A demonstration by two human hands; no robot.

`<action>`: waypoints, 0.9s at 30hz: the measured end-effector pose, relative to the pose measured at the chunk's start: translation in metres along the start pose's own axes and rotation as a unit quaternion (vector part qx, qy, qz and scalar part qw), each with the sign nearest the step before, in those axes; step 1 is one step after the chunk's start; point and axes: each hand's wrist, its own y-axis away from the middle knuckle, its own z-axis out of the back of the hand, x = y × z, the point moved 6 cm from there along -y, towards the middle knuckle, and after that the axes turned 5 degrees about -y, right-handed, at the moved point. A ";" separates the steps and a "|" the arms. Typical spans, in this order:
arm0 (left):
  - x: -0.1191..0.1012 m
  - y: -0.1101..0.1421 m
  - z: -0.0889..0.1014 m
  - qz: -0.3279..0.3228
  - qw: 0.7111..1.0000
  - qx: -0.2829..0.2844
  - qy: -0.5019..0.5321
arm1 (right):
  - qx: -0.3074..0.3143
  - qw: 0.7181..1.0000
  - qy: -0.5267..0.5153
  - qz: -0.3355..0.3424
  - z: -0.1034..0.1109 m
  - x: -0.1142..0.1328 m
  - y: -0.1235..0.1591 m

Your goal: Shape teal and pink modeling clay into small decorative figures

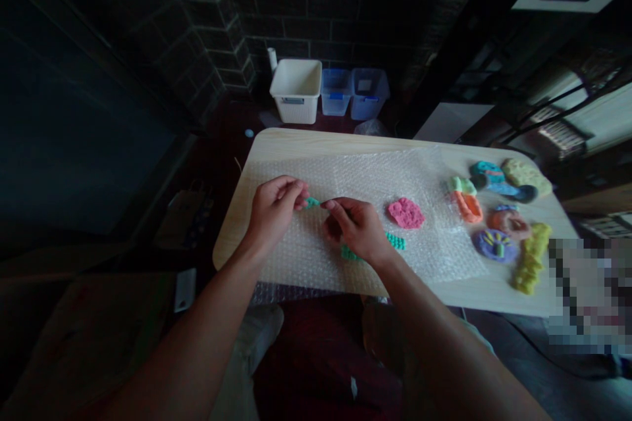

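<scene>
A dark brick wall (306, 13) stands behind the pale wooden counter (296, 141), with a white bin (296, 89) and two clear blue bins on the floor between them. Bubble wrap (301, 256) covers much of the counter. Above it, the left hand (276, 205) is nearly closed, its fingertips pinching a small green piece (312, 202). The right hand (358, 227) has its thumb and forefinger drawn together at the piece's right end; whether they grip it is too small to tell. A green textured strip (396, 241) lies partly hidden under the right hand, and a pink textured piece (406, 212) lies near it on the wrap. Colourful soft items (496, 245) are grouped at the counter's right end
</scene>
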 end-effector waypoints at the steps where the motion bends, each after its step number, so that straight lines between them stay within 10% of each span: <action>1: 0.000 0.000 0.000 0.000 1.000 0.001 -0.002 | 0.005 1.000 -0.007 0.008 -0.001 -0.001 -0.001; 18: 0.001 -0.001 0.000 -0.004 1.000 0.001 -0.014 | 0.014 1.000 0.017 0.004 -0.001 -0.003 0.000; 27: -0.010 0.006 -0.004 -0.166 0.930 0.019 -0.328 | -0.013 0.999 -0.006 0.042 0.007 -0.007 -0.006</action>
